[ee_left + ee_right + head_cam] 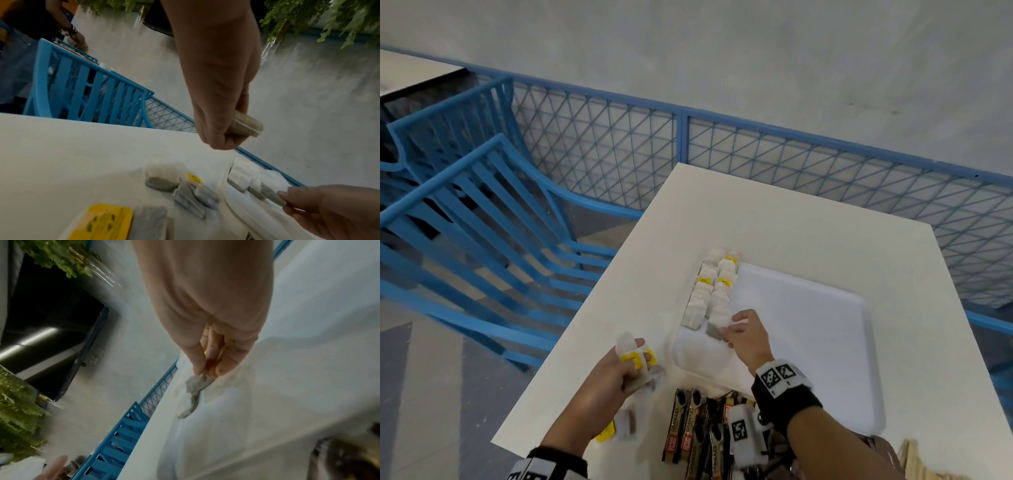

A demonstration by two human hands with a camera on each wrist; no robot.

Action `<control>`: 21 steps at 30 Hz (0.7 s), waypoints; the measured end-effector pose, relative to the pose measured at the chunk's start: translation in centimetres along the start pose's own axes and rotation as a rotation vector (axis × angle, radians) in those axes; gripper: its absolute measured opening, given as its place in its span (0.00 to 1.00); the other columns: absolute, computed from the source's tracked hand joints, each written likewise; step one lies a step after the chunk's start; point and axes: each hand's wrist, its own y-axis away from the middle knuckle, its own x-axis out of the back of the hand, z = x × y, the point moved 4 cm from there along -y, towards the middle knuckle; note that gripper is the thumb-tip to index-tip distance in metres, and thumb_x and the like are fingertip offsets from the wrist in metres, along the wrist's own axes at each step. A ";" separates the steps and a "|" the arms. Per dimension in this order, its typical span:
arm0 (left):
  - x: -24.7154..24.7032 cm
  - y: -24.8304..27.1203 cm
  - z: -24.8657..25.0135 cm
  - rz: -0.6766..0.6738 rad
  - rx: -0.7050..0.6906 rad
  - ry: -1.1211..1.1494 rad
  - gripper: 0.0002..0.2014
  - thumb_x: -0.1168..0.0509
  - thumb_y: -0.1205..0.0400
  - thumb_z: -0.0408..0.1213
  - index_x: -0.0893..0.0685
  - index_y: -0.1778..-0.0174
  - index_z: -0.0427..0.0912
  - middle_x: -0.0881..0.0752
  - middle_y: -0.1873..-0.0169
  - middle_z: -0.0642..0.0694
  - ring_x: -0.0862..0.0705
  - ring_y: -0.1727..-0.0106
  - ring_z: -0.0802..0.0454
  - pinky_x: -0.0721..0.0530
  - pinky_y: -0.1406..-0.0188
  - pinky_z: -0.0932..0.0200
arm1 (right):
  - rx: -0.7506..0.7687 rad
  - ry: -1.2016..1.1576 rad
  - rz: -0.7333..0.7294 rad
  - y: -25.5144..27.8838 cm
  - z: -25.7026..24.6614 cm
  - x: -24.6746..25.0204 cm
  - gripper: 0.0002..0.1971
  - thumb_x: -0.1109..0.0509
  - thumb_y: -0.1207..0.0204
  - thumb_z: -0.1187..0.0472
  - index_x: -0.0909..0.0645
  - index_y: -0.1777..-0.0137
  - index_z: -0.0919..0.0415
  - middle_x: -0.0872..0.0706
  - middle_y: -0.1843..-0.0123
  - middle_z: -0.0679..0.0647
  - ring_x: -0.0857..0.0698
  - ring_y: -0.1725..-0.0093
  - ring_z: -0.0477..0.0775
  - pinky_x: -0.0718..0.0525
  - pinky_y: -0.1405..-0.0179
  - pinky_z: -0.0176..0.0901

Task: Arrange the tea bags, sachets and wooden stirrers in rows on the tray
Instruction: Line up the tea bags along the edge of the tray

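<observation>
Now | right hand (pixel 746 337) pinches tea bag (pixel 717 329) at tray (pixel 825 342) left edge | left hand (pixel 616 370) grips spare tea bags (pixel 635 356) | lay it flush, overlapping row

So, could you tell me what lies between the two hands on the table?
In the head view, only bare white table and the tray's near-left rim separate the left hand, gripping tea bags, from the right hand.

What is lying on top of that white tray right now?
On the tray, two rows of tea bags run along its left edge; the right hand pinches the nearest one. The rest looks bare, though that arm covers the near corner.
</observation>
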 end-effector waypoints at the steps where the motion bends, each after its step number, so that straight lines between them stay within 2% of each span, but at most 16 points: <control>1: 0.0 -0.1 -0.1 -0.004 -0.014 -0.040 0.22 0.51 0.20 0.18 0.25 0.34 0.35 0.17 0.48 0.34 0.18 0.40 0.40 0.20 0.43 0.51 | -0.004 0.009 0.003 -0.3 0.0 -0.1 0.14 0.26 0.28 0.68 0.31 0.54 0.58 0.18 0.61 0.58 0.20 0.67 0.51 0.20 0.66 0.37; 4: 0.0 0.1 -0.1 -0.010 -0.048 -0.136 0.20 0.47 0.20 0.18 0.23 0.37 0.41 0.11 0.52 0.37 0.14 0.46 0.43 0.19 0.44 0.54 | -0.012 0.059 0.019 -1.1 0.0 -0.6 0.17 0.25 0.29 0.67 0.32 0.50 0.61 0.19 0.63 0.55 0.19 0.66 0.52 0.18 0.61 0.42; 6: 0.0 0.3 0.0 -0.014 -0.055 -0.156 0.19 0.44 0.20 0.20 0.23 0.37 0.43 0.10 0.51 0.38 0.14 0.44 0.42 0.19 0.43 0.53 | -0.016 0.090 0.018 -1.6 0.1 -1.0 0.18 0.25 0.30 0.67 0.32 0.49 0.61 0.18 0.64 0.54 0.19 0.63 0.55 0.18 0.57 0.46; 9: -0.1 0.4 0.0 -0.015 -0.065 -0.140 0.18 0.39 0.21 0.21 0.21 0.38 0.44 0.11 0.49 0.37 0.14 0.43 0.42 0.18 0.45 0.52 | -0.019 0.147 0.028 -2.1 0.1 -1.2 0.19 0.25 0.30 0.68 0.34 0.49 0.62 0.19 0.66 0.52 0.19 0.62 0.57 0.18 0.57 0.47; 12: -0.3 0.5 0.0 -0.013 -0.078 -0.113 0.19 0.33 0.25 0.23 0.20 0.40 0.45 0.11 0.49 0.38 0.14 0.44 0.42 0.17 0.50 0.54 | -0.016 0.187 0.055 -2.3 0.0 -1.2 0.20 0.25 0.30 0.67 0.36 0.48 0.61 0.20 0.67 0.51 0.19 0.62 0.55 0.21 0.62 0.40; 15: -0.7 0.3 0.2 -0.002 -0.098 -0.103 0.19 0.35 0.23 0.21 0.19 0.40 0.45 0.13 0.48 0.38 0.14 0.46 0.42 0.16 0.52 0.54 | 0.016 0.193 0.098 -1.9 -0.5 -1.0 0.21 0.26 0.30 0.67 0.37 0.48 0.60 0.22 0.62 0.53 0.22 0.61 0.52 0.29 0.69 0.31; 18: -0.9 0.0 0.2 0.009 -0.114 -0.111 0.19 0.33 0.24 0.22 0.18 0.40 0.46 0.13 0.48 0.39 0.15 0.45 0.41 0.15 0.48 0.49 | 0.094 0.135 0.147 -0.6 -1.5 -1.2 0.19 0.26 0.29 0.64 0.35 0.48 0.61 0.25 0.57 0.56 0.23 0.56 0.55 0.29 0.66 0.33; 19: -1.0 -0.1 0.2 0.010 -0.119 -0.115 0.20 0.30 0.25 0.24 0.18 0.40 0.46 0.13 0.48 0.39 0.15 0.45 0.41 0.15 0.46 0.47 | 0.102 0.125 0.114 0.0 -1.9 -1.5 0.17 0.27 0.28 0.62 0.34 0.49 0.60 0.24 0.59 0.54 0.22 0.57 0.54 0.28 0.65 0.35; 21: -1.3 -0.2 0.4 0.006 -0.130 -0.122 0.23 0.26 0.31 0.29 0.18 0.40 0.47 0.12 0.49 0.39 0.14 0.46 0.41 0.16 0.45 0.44 | 0.087 0.104 -0.071 1.7 -2.7 -2.5 0.11 0.29 0.25 0.56 0.29 0.51 0.58 0.22 0.61 0.51 0.21 0.62 0.50 0.27 0.67 0.35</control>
